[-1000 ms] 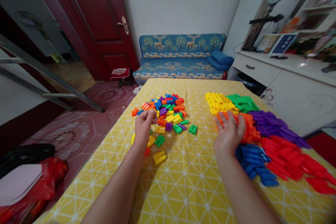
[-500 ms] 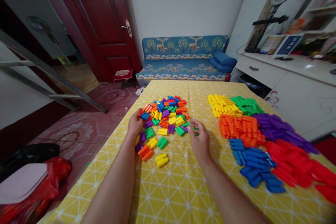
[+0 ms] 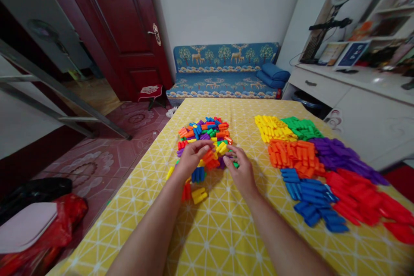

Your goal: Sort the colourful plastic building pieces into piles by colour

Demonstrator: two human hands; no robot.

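Observation:
A heap of mixed-colour plastic building blocks point(image 3: 203, 126), shaped like joined tubes, lies on the yellow cloth. Over its near left part reaches my left hand point(image 3: 193, 156), thumb and fingers apart. An orange block point(image 3: 211, 160) sits just below its fingertips; whether they touch it is unclear. My right hand point(image 3: 241, 167) is at the heap's right side, its fingers curved and parted. A green block point(image 3: 236, 165) shows by that thumb, partly hidden. Close to my left wrist are a blue block point(image 3: 198, 174) and a yellow block point(image 3: 199, 195).
On the table's right lie colour-sorted piles: yellow point(image 3: 273, 128), green point(image 3: 302, 128), orange point(image 3: 294, 156), purple point(image 3: 344, 157), blue point(image 3: 313, 200) and red point(image 3: 359, 198). Beyond the tablecloth point(image 3: 239, 108) stands a blue patterned sofa point(image 3: 223, 82); a white cabinet point(image 3: 371, 116) is at right.
My left hand has moved right from the heap's left edge to over its near part. Several blocks there have shifted or become covered. My right hand moved slightly left.

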